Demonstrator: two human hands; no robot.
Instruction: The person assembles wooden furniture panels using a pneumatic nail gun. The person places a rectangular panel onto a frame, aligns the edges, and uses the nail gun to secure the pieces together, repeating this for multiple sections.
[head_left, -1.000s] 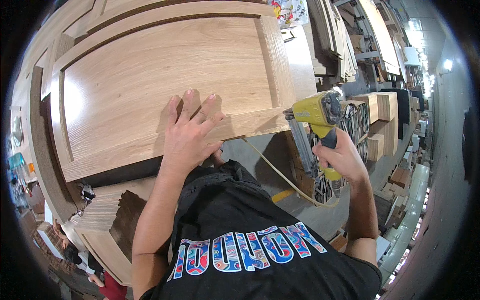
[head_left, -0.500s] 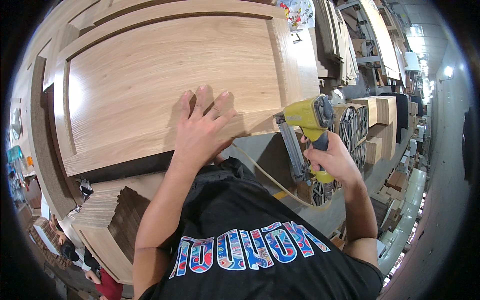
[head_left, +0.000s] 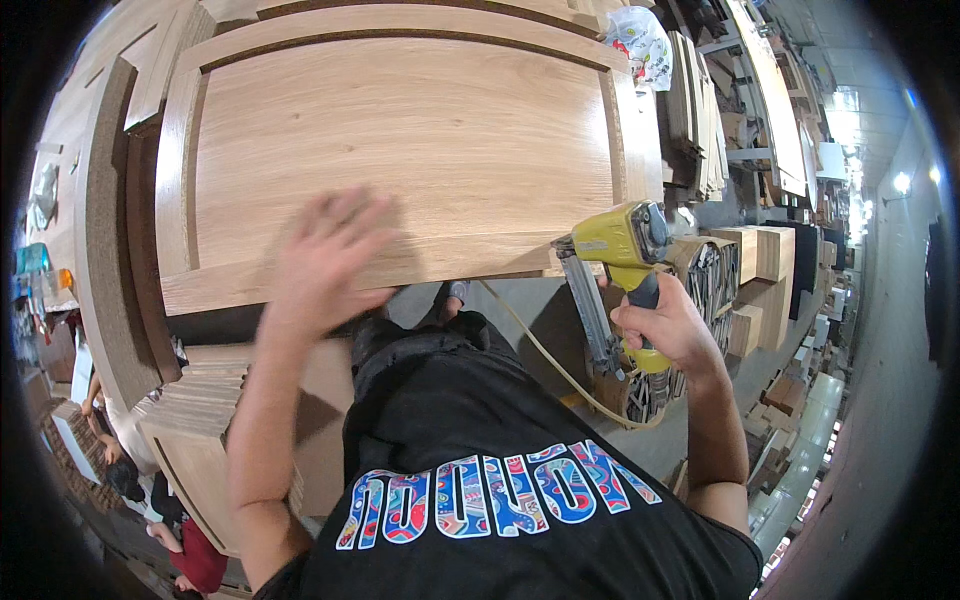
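A light wood-grain framed panel (head_left: 420, 130), like a cabinet door, lies before me with a raised border around a recessed middle. Over its near left part is my left hand (head_left: 325, 265), smeared by motion, with fingers stretched out and nothing in them; whether it touches the wood I cannot tell. My right hand (head_left: 672, 322) grips the handle of a yellow-green nail gun (head_left: 612, 238) with a grey magazine. The gun's nose is at the near border of the panel, close to its right corner. A pale air hose (head_left: 535, 345) loops below the gun.
Stacked wooden panels (head_left: 190, 420) stand at the near left, beside a thick board edge (head_left: 115, 240). A patterned plastic bag (head_left: 640, 45) lies at the far right corner. Boards and wooden boxes (head_left: 775, 280) fill the right side. Another person (head_left: 190, 545) is at the lower left.
My left hand has lifted or slid leftward across the panel and is now blurred. The panel appears shifted right and farther away in view. The nail gun stays at the near right border.
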